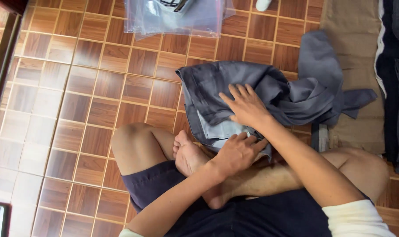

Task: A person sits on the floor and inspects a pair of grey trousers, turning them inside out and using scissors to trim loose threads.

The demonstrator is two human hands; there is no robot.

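Grey garment [270,92] under right hand [245,105], seemingly flat.

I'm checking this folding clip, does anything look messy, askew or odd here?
Only the grey garment: its near part lies flat under the right hand and left hand, but its far end is bunched and trails onto the tan mat. Clear plastic bags lie loose on the floor. Nothing looks spilled or damaged.

The person wore dark navy shorts [234,210] and a cream-white top with short sleeves, whose hem showed at the right upper arm [355,217]. Forearms, both hands, legs and feet were bare, without rings, watch or socks.
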